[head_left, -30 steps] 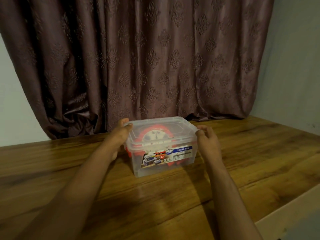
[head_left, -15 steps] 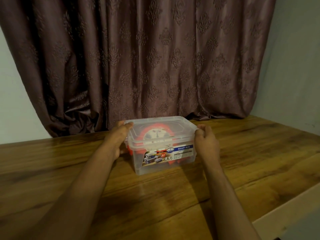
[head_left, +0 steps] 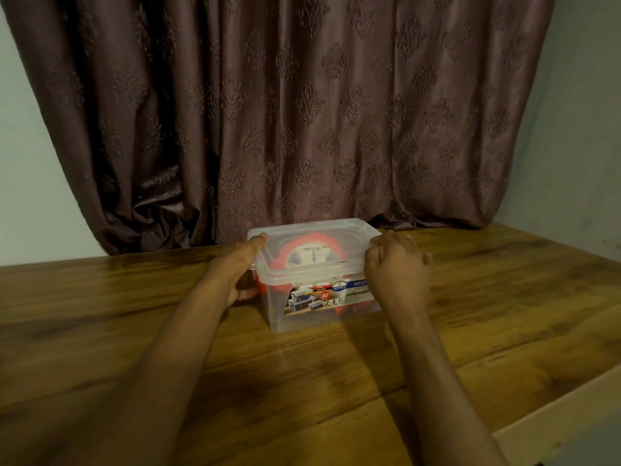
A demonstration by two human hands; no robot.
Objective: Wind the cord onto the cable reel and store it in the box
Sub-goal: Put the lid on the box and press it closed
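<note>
A clear plastic box (head_left: 289,317) with its lid (head_left: 332,227) on stands on the wooden table (head_left: 302,381). Through the lid and walls I see the orange cable reel (head_left: 312,253) with a white centre lying inside. My left hand (head_left: 240,274) clasps the box's left end, thumb on the lid's rim and fingers down the side. My right hand (head_left: 398,272) is curled against the box's right end at the lid's edge, covering part of the label. The cord itself cannot be made out apart from the reel.
A dark patterned curtain (head_left: 302,112) hangs right behind the box and touches the table's back edge. Pale walls stand at left and right. The table's near right edge (head_left: 554,418) runs diagonally at the lower right.
Both hands stay on the box's ends. My right hand has shifted slightly forward over the label. The box holds its place.
</note>
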